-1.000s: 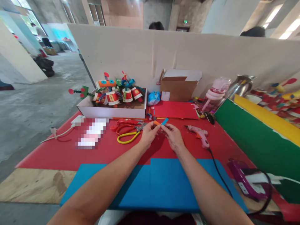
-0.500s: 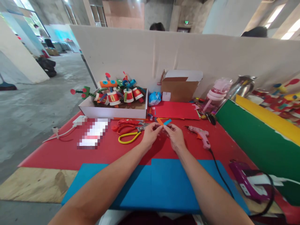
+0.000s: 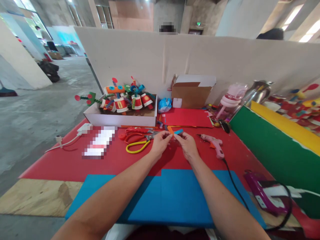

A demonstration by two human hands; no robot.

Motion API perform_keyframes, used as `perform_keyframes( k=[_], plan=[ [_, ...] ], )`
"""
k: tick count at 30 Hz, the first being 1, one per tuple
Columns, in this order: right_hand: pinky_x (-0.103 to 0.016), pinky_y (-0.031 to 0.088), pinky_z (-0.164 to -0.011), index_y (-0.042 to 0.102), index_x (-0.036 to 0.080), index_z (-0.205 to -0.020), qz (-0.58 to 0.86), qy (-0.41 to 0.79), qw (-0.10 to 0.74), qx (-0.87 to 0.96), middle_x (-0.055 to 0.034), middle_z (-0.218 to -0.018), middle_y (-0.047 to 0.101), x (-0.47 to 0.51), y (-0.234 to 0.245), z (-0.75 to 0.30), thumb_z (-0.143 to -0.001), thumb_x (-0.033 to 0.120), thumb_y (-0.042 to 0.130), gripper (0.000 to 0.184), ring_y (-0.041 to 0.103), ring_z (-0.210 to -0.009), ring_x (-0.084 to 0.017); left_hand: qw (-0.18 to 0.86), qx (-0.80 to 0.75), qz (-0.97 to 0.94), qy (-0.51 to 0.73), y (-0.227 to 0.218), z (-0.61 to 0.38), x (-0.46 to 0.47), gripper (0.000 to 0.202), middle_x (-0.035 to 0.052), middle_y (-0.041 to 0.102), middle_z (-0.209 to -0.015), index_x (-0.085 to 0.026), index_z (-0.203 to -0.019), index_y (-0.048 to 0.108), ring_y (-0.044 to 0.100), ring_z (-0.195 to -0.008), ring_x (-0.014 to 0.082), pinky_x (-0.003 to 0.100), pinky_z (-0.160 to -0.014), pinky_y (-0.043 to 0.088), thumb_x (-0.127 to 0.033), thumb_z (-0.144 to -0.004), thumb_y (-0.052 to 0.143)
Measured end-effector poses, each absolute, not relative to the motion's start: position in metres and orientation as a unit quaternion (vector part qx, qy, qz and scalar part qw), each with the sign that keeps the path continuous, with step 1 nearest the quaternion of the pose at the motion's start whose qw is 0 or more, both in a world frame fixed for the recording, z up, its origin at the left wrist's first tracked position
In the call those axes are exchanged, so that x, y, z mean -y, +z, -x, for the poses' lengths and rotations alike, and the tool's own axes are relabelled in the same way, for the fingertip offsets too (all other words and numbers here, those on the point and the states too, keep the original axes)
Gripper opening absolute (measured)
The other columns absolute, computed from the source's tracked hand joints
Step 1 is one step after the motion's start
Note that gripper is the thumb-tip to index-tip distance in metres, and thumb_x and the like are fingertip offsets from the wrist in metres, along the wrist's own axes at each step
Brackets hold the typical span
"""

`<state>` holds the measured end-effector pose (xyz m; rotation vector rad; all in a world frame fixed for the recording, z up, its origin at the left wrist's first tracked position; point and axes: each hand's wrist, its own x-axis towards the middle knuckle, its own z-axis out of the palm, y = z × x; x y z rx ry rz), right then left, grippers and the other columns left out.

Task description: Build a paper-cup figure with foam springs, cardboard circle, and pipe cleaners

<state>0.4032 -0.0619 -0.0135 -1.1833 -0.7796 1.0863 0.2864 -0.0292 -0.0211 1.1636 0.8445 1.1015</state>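
Above the red tabletop, my left hand (image 3: 161, 141) pinches an orange paper strip (image 3: 170, 129). My right hand (image 3: 186, 143) is closed on a blue paper strip (image 3: 178, 131). The two strips meet between my fingertips, where the fingers hide how they join. Left of my left hand lie pliers with yellow and red handles (image 3: 138, 147). To the right of my right hand rests a pink hot glue gun (image 3: 214, 144) with a black cord.
A white box (image 3: 120, 120) of paper-cup figures stands at the back left, beside an open cardboard box (image 3: 191, 96). Red paper sheets (image 3: 187, 117) lie before it. A pink bottle (image 3: 228, 101), a green panel (image 3: 270, 150) and a purple power strip (image 3: 266, 193) are on the right.
The blue strip has tilted flatter, and the orange strip has turned slightly more upright. Both hands stay in almost the same place.
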Motion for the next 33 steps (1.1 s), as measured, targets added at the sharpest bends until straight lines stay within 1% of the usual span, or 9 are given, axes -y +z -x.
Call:
perform_keyframes(
  k=[3, 5, 10, 13, 19, 23, 28, 33],
  plan=[
    [-0.029, 0.049, -0.073, 0.067, 0.02, -0.066, 0.501, 0.47, 0.654, 0.317, 0.0023, -0.067, 0.068, 0.0616, -0.0162, -0.3985, -0.05, 0.039, 0.083, 0.03, 0.059, -0.064, -0.013, 0.629, -0.368, -0.49, 0.478, -0.0211, -0.2866, 0.0294, 0.027, -0.0026, 0.059, -0.059, -0.014, -0.075, 0.061, 0.05, -0.051, 0.007, 0.018, -0.047, 0.042, -0.036, -0.067, 0.075],
    [-0.03, 0.05, -0.075, 0.067, 0.02, -0.066, 0.495, 0.471, 0.662, 0.308, 0.0027, -0.067, 0.068, 0.0617, -0.0175, -0.3963, -0.049, 0.038, 0.083, 0.03, 0.06, -0.065, -0.013, 0.637, -0.365, -0.482, 0.478, -0.0215, -0.2862, 0.0293, 0.03, -0.0023, 0.06, -0.06, -0.014, -0.075, 0.06, 0.05, -0.051, 0.0072, 0.018, -0.047, 0.042, -0.038, -0.066, 0.076],
    [-0.03, 0.051, -0.069, 0.068, 0.021, -0.072, 0.515, 0.47, 0.642, 0.317, 0.0036, -0.066, 0.067, 0.0626, -0.0159, -0.3972, -0.048, 0.036, 0.084, 0.033, 0.06, -0.062, -0.014, 0.631, -0.368, -0.485, 0.481, -0.0221, -0.2849, 0.0291, 0.031, -0.0042, 0.056, -0.056, -0.015, -0.07, 0.059, 0.047, -0.048, 0.0064, 0.018, -0.044, 0.041, -0.04, -0.065, 0.076],
    [-0.03, 0.051, -0.068, 0.068, 0.022, -0.071, 0.52, 0.467, 0.64, 0.32, 0.0035, -0.065, 0.067, 0.0627, -0.0141, -0.3986, -0.047, 0.037, 0.084, 0.033, 0.059, -0.061, -0.014, 0.63, -0.372, -0.486, 0.479, -0.0214, -0.285, 0.029, 0.03, -0.0043, 0.056, -0.054, -0.015, -0.068, 0.059, 0.046, -0.046, 0.0059, 0.017, -0.044, 0.041, -0.039, -0.065, 0.076],
    [-0.03, 0.052, -0.066, 0.066, 0.022, -0.069, 0.526, 0.454, 0.64, 0.328, 0.0018, -0.067, 0.067, 0.0613, -0.0152, -0.3992, -0.046, 0.043, 0.084, 0.036, 0.059, -0.062, -0.015, 0.632, -0.375, -0.484, 0.476, -0.0209, -0.2858, 0.0285, 0.026, -0.0046, 0.057, -0.053, -0.015, -0.072, 0.061, 0.047, -0.045, 0.0062, 0.018, -0.045, 0.041, -0.035, -0.066, 0.076],
    [-0.03, 0.051, -0.067, 0.065, 0.022, -0.073, 0.529, 0.451, 0.638, 0.331, 0.0034, -0.064, 0.065, 0.0612, -0.0163, -0.3998, -0.047, 0.042, 0.084, 0.038, 0.059, -0.061, -0.014, 0.626, -0.379, -0.482, 0.482, -0.0209, -0.2859, 0.028, 0.023, -0.0031, 0.059, -0.054, -0.014, -0.068, 0.061, 0.049, -0.048, 0.0066, 0.018, -0.047, 0.041, -0.032, -0.066, 0.076],
    [-0.028, 0.05, -0.066, 0.064, 0.022, -0.072, 0.529, 0.445, 0.637, 0.341, 0.0041, -0.064, 0.064, 0.0619, -0.0161, -0.4003, -0.05, 0.041, 0.083, 0.034, 0.058, -0.06, -0.013, 0.625, -0.383, -0.48, 0.483, -0.02, -0.2864, 0.0283, 0.021, -0.0033, 0.059, -0.053, -0.015, -0.067, 0.062, 0.049, -0.047, 0.0072, 0.019, -0.048, 0.041, -0.031, -0.065, 0.075],
    [-0.029, 0.051, -0.066, 0.061, 0.022, -0.07, 0.518, 0.459, 0.641, 0.331, 0.0054, -0.063, 0.062, 0.0605, -0.0177, -0.4012, -0.046, 0.043, 0.085, 0.04, 0.058, -0.06, -0.013, 0.621, -0.388, -0.482, 0.481, -0.0206, -0.2864, 0.0278, 0.021, -0.0033, 0.058, -0.053, -0.014, -0.067, 0.063, 0.049, -0.047, 0.0073, 0.019, -0.048, 0.041, -0.031, -0.065, 0.075]
  ],
)
